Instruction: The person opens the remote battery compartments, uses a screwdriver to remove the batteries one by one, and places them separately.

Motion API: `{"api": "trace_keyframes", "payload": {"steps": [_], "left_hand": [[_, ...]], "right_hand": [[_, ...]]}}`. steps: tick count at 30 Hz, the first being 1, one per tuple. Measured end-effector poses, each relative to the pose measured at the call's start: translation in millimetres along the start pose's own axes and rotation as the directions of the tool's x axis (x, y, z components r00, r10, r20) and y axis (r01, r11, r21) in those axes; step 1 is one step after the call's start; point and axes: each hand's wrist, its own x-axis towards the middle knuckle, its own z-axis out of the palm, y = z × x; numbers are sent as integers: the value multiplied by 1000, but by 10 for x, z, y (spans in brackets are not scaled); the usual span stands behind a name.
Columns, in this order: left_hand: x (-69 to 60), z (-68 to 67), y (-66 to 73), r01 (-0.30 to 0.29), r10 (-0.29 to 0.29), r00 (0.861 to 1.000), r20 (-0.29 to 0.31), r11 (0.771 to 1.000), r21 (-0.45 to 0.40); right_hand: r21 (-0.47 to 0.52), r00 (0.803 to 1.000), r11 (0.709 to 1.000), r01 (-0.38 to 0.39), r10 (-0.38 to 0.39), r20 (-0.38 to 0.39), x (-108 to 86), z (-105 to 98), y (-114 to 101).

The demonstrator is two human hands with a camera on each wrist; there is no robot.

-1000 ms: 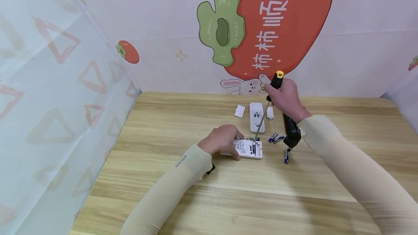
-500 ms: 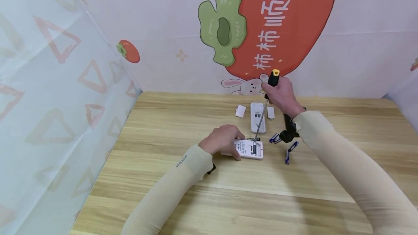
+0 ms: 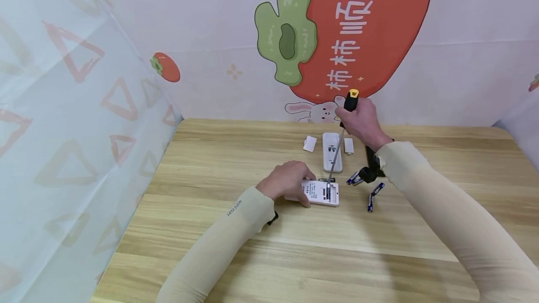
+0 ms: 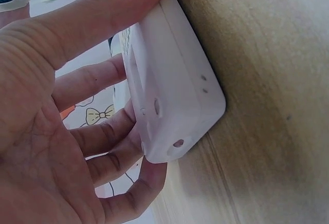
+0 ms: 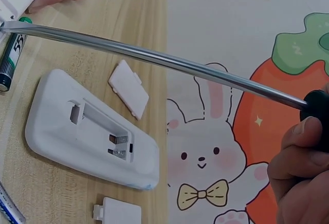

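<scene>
My left hand [image 3: 286,180] holds a white remote control [image 3: 315,191] by its sides against the table, its back and battery compartment facing up. In the left wrist view the thumb lies along one side of the remote [image 4: 180,90] and fingers touch the other. Higher up, my right hand [image 3: 365,120] grips the black handle of a long screwdriver [image 3: 335,155]. Its steel shaft slants down to the left, and the tip is at the remote's compartment, where a battery seems to lie. In the right wrist view, a green and black battery [image 5: 13,54] lies beside that remote.
Behind lies a second white remote [image 3: 332,165] with its compartment uncovered. Two battery covers [image 3: 309,143] flank it. Several blue batteries [image 3: 370,202] lie to the right, some partly behind a black device [image 3: 369,174] at the right wrist. A printed cloth wall [image 3: 219,92] stands along the table's back edge.
My right hand and the screwdriver handle have shifted slightly left, while the tip stays at the compartment. The left hand and remote look nearly still. One more blue battery shows at the right.
</scene>
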Motion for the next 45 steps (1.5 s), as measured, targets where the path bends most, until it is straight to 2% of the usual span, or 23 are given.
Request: {"api": "trace_keyframes", "payload": {"steps": [11,16,24,34,45], "left_hand": [[9,8,2,2,-2,1000,3,1000,9],[8,5,13,5,-5,1000,3,1000,13],[9,5,13,13,-13,1000,4,1000,19],[-1,-7,26,17,-17,1000,4,1000,13],[-3,6,15,8,-8,1000,4,1000,22]], "right_hand": [[-32,1000,999,-11,10,-25,-3,18,4],[-28,1000,999,17,-17,-21,-26,36,-6],[31,995,995,100,-99,-20,-96,15,-3],[97,990,987,128,-123,-64,-133,-57,12],[213,990,967,140,-136,-34,-165,-114,-90]]}}
